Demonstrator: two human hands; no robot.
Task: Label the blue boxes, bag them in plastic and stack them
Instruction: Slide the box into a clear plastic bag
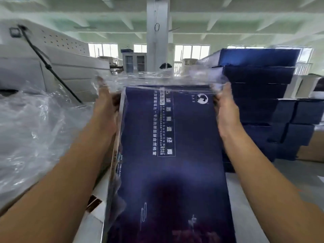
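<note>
Clenching plastic bag (pixel 157 79) over blue box (pixel 175 163) — right hand (pixel 226 111); left hand (pixel 105 109) grip unclear — white table (pixel 245 207), pillar (pixel 157 41).

There are two hands, one left hand (pixel 105 106) and one right hand (pixel 226 111). There is one blue box (pixel 175 172) and one plastic bag (pixel 157 79). One stack of blue boxes (pixel 259 76) has too many to count. There is one heap of clear plastic (pixel 35 128) and one white pillar (pixel 157 41).

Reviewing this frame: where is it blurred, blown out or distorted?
Head view: motion blur smears the plastic bag, the left hand and the right hand; the blue box print is soft; the windows blow out white; wide-angle distortion tilts the box stack.
</note>
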